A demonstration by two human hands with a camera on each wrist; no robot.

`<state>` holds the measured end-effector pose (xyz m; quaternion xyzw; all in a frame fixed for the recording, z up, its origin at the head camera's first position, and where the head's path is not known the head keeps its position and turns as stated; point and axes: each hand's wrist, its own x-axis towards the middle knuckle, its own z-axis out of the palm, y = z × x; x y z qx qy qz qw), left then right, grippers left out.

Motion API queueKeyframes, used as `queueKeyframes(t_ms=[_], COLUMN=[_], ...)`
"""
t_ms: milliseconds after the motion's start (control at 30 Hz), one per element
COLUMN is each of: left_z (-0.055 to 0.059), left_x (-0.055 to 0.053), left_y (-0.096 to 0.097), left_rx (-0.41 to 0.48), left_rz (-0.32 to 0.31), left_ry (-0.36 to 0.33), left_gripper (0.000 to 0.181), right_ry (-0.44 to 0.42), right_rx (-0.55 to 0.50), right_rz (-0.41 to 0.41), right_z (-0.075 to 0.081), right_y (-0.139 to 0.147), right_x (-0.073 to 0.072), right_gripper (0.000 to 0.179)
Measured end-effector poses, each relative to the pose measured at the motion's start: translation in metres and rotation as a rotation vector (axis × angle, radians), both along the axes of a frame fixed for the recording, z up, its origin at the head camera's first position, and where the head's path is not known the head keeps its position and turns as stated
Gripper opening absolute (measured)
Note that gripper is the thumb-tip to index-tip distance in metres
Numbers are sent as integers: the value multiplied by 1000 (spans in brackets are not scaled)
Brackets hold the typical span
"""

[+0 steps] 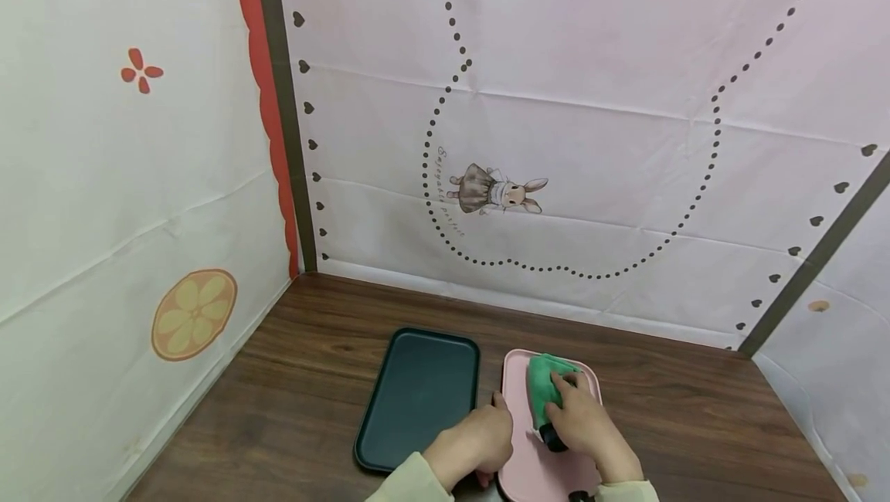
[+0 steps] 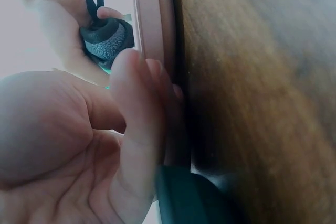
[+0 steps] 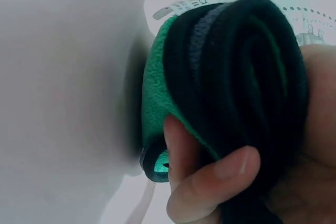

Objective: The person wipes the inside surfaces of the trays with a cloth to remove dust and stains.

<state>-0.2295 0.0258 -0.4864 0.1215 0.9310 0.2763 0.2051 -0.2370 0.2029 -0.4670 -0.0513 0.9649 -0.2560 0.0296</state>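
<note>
Ideally, while the right hand (image 1: 582, 421) gripped the rolled green towel (image 1: 542, 390) with curled fingers, the left hand (image 1: 483, 439) — fingers seemingly near-straight — needed to steady the pink tray (image 1: 528, 475).

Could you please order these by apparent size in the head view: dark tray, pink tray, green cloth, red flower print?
1. Dark tray and pink tray: too alike to rank; both partly covered, and the frame cuts off the pink one.
2. Green cloth
3. Red flower print
</note>
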Motion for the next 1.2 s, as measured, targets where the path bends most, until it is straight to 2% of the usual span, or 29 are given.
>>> queueKeyframes(t_ms=[267,433,633,933,1200], left_z=[2,3,2,1,0], left_x=[-1,0,-1,0,0], left_y=[-1,-1,-2,-2,-2], left_rx=[18,25,37,48,29], left_rz=[2,4,1,-3,-12], left_ry=[-14,-3,-22,-23,-18], left_gripper=[73,73,73,73,74], right_ry=[-12,-34,-67,-81,-126], right_rx=[-1,23,41,56,47], right_rz=[9,21,26,54,54], right_z=[1,3,3,4,7], right_y=[-2,-4,-6,-7,-12], right_x=[0,-3,-7,-13,-18], right_gripper=[59,60,60,60,60])
